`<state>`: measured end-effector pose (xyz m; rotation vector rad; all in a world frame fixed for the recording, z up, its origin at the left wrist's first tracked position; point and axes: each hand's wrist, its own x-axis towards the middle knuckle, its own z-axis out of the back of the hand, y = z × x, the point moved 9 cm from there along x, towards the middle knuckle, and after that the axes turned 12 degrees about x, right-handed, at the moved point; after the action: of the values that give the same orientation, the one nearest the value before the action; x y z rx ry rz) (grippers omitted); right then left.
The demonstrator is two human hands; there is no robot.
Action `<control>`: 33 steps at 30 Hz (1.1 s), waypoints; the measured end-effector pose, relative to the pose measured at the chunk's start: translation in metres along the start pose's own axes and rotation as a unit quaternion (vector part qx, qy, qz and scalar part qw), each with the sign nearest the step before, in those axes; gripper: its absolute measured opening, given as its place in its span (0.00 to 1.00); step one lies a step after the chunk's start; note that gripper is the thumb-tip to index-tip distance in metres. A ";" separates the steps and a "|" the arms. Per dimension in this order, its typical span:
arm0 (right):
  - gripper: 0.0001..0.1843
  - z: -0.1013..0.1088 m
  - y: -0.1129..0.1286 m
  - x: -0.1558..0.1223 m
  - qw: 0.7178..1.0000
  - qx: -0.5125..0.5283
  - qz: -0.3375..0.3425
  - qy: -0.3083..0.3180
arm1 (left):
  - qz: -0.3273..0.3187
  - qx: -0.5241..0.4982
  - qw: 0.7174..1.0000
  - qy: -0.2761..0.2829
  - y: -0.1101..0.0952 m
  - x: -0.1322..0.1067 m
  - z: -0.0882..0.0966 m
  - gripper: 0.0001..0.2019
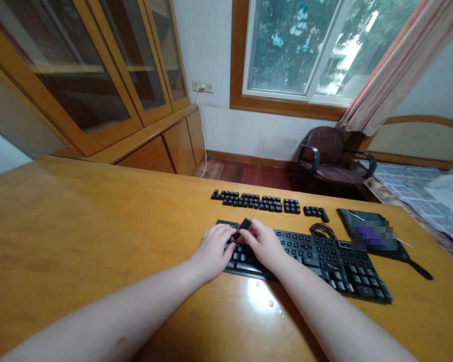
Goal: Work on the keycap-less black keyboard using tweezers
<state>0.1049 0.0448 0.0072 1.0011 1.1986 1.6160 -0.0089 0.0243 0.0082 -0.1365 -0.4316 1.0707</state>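
A black keyboard (324, 256) lies on the wooden table (79, 236). My left hand (213, 249) rests on its left end, fingers curled on the keys. My right hand (262, 241) is just beside it, its fingers pinched on a small wire keycap puller with a black keycap (245, 222) in it, held over the keyboard's top left corner. Rows of removed black keycaps (256, 201) are laid out on the table beyond the keyboard.
A coiled black cable (322, 230) sits at the keyboard's back edge. A dark pouch with a thin stick (377, 236) lies to the right. Behind the table are a wooden glass-door cabinet (98, 90), an office chair (328, 156), a window and a bed.
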 end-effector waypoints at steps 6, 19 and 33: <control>0.09 0.016 0.005 0.001 0.995 -0.057 0.044 -0.073 | 0.003 -0.004 1.000 -0.009 -0.001 0.000 0.002 0.17; 0.05 0.007 0.005 0.004 0.991 -0.125 0.031 -0.020 | 0.009 -0.018 1.000 -0.016 0.001 0.000 0.002 0.19; 0.09 -0.009 0.031 -0.014 0.950 -0.250 0.181 0.032 | -0.021 -0.004 1.000 0.003 -0.005 0.006 0.009 0.15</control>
<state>0.0948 0.0241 0.0339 0.8692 0.6018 2.1152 -0.0056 0.0267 0.0194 -0.1361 -0.4320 1.0274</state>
